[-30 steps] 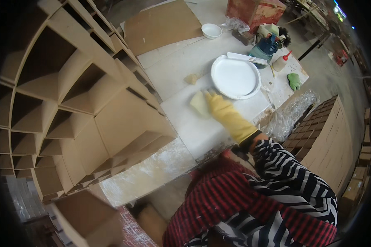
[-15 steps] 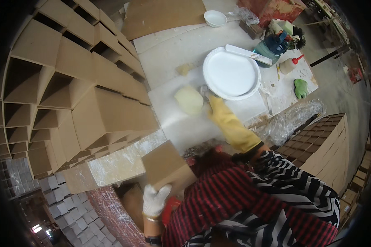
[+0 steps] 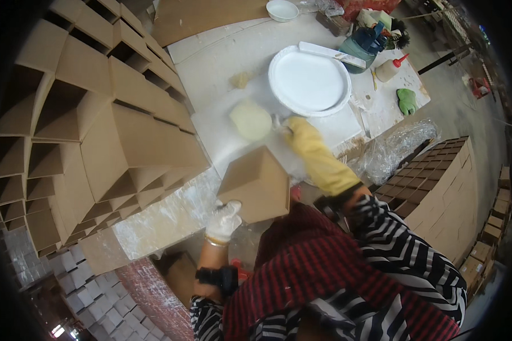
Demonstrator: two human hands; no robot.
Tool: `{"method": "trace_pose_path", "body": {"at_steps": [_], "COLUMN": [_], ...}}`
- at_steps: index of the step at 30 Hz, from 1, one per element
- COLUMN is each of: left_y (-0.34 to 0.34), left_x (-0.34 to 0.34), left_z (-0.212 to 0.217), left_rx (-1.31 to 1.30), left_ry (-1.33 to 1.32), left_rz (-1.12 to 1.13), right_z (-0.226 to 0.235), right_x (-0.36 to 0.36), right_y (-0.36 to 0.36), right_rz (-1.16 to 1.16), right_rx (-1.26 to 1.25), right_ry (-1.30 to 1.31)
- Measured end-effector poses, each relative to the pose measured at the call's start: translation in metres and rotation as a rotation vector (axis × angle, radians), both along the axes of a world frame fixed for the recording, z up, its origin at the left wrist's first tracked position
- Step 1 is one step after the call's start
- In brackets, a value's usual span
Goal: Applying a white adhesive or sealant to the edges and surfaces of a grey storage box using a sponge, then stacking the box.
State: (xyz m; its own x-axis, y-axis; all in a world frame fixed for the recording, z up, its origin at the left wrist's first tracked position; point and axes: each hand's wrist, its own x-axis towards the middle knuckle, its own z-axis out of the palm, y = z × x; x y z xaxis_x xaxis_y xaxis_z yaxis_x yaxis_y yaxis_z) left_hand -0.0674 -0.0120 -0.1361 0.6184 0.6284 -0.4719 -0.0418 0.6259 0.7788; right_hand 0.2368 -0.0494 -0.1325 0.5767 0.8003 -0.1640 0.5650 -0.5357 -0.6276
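My left hand (image 3: 223, 221), in a white glove with a watch-like black band on the wrist, grips a brown cardboard box (image 3: 259, 184) at its lower left side. The box is tilted over the table's near edge. My right hand (image 3: 304, 139) wears a long yellow rubber glove, its fingers closed round the metal-looking handle of a tool with a pale cream rounded head (image 3: 251, 120). Motion blurs that head, so its exact kind is unclear. Just beyond the yellow glove stands a round white basin (image 3: 310, 82) of white liquid, with a flat white strip (image 3: 333, 55) across its far rim.
Stacked brown boxes (image 3: 148, 133) rise along the left. On the table are a yellowish lump (image 3: 240, 79), a white bowl (image 3: 282, 10), a teal jug (image 3: 361, 48), a red-tipped squeeze bottle (image 3: 391, 68) and a green cloth (image 3: 406, 101). More boxes (image 3: 438, 182) stand at right.
My left hand has lifted the box up and to the right, toward the table, and turned it. The tool in my right hand stays near the basin; the whole view has shifted slightly.
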Motion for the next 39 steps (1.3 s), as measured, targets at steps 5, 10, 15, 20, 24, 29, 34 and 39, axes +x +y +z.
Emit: {"method": "trace_pose_path", "body": {"at_steps": [5,10,15,20,24,29,34,39], "left_y": [-0.008,-0.002,0.015,0.007,0.006,0.005,0.011,0.02], "left_x": [0.012,0.001,-0.017,-0.01,-0.008,0.036,0.039,0.037], "left_z": [-0.048,-0.066,-0.04,-0.03,-0.05,-0.021,-0.012,-0.005], "left_rx": [-0.465,-0.41,-0.423,-0.343,-0.306,-0.298,-0.06,-0.26], "left_ry": [-0.463,-0.413,-0.439,-0.443,-0.408,-0.434,-0.348,-0.373], "left_rz": [0.259,0.278,0.128,0.358,0.383,0.411,0.331,0.273], "right_z": [0.082,0.092,0.113,0.107,0.102,0.109,0.116,0.086], "right_x": [-0.026,-0.052,-0.085,-0.11,-0.104,-0.101,-0.103,-0.122], "right_y": [-0.06,-0.045,-0.015,0.002,0.007,0.003,0.01,0.016], "right_rz": [-0.141,0.432,0.47,0.304,0.361,0.307,0.273,0.207], "right_rx": [0.063,0.205,0.101,-0.043,-0.218,0.069,-0.015,0.064], "right_ry": [0.606,0.045,-0.221,0.282,0.191,-0.301,-0.258,-0.066]}}
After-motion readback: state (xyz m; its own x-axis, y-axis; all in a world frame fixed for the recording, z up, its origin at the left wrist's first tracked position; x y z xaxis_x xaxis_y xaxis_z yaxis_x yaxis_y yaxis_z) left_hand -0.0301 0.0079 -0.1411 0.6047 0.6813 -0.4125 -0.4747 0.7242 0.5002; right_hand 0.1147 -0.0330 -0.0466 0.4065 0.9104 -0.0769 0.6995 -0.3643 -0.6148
